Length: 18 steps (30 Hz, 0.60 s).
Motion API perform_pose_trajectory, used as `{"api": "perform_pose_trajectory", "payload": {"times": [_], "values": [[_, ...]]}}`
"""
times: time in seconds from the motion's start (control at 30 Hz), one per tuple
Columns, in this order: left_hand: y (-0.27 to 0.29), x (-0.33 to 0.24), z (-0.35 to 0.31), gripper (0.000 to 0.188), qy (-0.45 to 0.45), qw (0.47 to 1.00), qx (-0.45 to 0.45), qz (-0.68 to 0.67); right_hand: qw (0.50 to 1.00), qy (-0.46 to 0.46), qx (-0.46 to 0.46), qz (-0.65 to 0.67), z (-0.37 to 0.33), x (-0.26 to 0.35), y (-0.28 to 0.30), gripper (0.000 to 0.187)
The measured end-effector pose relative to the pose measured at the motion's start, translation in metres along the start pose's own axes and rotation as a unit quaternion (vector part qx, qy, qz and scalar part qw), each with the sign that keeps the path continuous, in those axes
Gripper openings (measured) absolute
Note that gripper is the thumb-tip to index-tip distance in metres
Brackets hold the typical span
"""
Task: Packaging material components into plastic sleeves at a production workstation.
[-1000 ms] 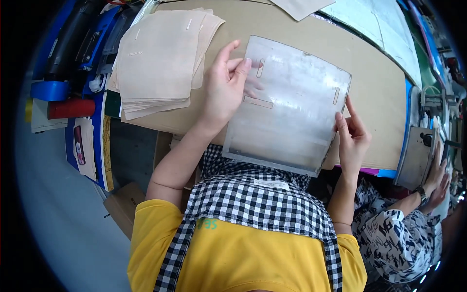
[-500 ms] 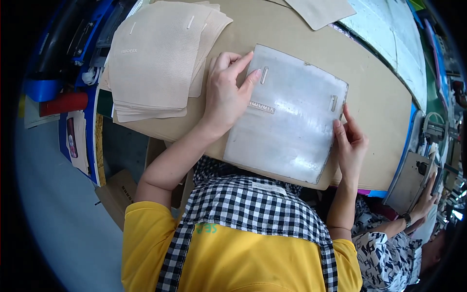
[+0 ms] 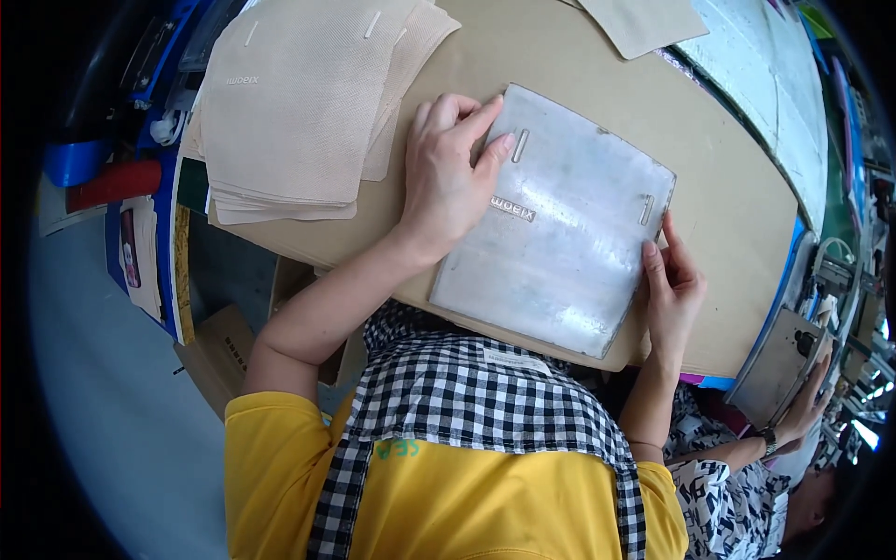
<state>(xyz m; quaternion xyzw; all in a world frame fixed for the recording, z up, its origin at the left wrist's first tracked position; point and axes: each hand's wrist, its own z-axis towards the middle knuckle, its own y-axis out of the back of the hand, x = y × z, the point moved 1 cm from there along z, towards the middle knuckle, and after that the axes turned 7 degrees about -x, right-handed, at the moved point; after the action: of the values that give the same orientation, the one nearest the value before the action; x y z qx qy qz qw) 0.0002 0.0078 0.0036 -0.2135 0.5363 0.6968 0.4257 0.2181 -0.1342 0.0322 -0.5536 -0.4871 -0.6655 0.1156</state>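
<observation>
A flat silver metal plate (image 3: 569, 261) with two narrow slots and a cut-out of lettering lies at a slant on the brown worktop, close to its front edge. My left hand (image 3: 451, 177) is closed on the plate's upper left edge, thumb on top beside a slot and fingers along the rim. At the right edge my right hand (image 3: 674, 294) pinches the plate, its thumb on the face and fingers at the side. What lies under the plate is hidden. Left of it sits a stack of beige textured sheets (image 3: 289, 112), the top one bearing matching slot and lettering marks.
Another beige sheet (image 3: 644, 21) lies at the far side of the brown worktop (image 3: 737, 233). A pale surface (image 3: 765, 93) runs along the back right. On the far right a co-worker's hand (image 3: 805, 406) is by a grey panel (image 3: 775, 364). A cardboard box (image 3: 224, 350) stands below left.
The plate and both hands appear slightly further right in view, and the stack has shifted a little too, as the view tilts. Both hands keep their hold on the plate.
</observation>
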Motion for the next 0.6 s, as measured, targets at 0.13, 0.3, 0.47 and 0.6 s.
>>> {"api": "perform_pose_trajectory", "payload": {"times": [0.13, 0.3, 0.47, 0.6], "values": [[-0.0017, -0.0004, 0.0004, 0.030, -0.001, 1.000, -0.002, 0.002, 1.000, 0.000, -0.002, -0.001, 0.0004, -0.0032, 0.0002, 0.041], [-0.0024, -0.0003, -0.0005, 0.030, 0.001, 1.000, 0.000, 0.010, 1.000, -0.006, 0.002, -0.003, 0.0006, -0.0025, -0.0002, 0.041], [-0.0021, -0.0008, -0.0009, 0.031, 0.007, 1.000, 0.008, 0.011, 1.000, -0.003, 0.004, -0.007, 0.0009, -0.0033, -0.0006, 0.041], [-0.0063, -0.0019, -0.0004, 0.035, -0.023, 0.999, -0.007, 0.041, 1.000, -0.006, -0.006, -0.001, -0.0019, -0.0039, 0.0005, 0.041]]}}
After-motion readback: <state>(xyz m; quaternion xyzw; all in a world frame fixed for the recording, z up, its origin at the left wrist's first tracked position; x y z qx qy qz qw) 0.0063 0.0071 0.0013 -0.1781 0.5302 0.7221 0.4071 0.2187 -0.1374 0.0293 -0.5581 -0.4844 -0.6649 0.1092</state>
